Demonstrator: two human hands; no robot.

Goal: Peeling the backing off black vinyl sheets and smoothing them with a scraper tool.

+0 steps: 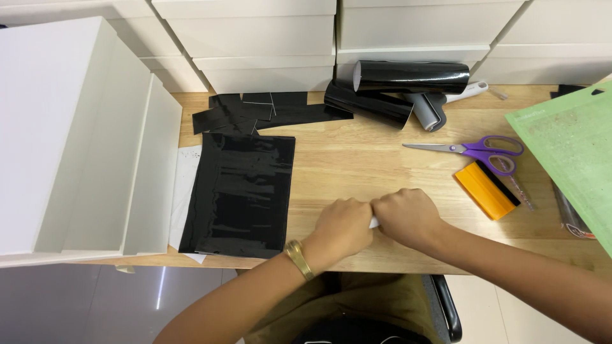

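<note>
While the left hand point(344, 226) and right hand point(408, 216) press knuckle to knuckle at the table's point(357, 159) front edge, both closed on a small white piece point(374, 222) (mostly hidden), uneven pulling would likely tear it or make it slip free.

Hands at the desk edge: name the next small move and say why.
Probably draw the left hand and right hand apart a little. They are pressed together over a small white piece, hiding nearly all of it.
</note>
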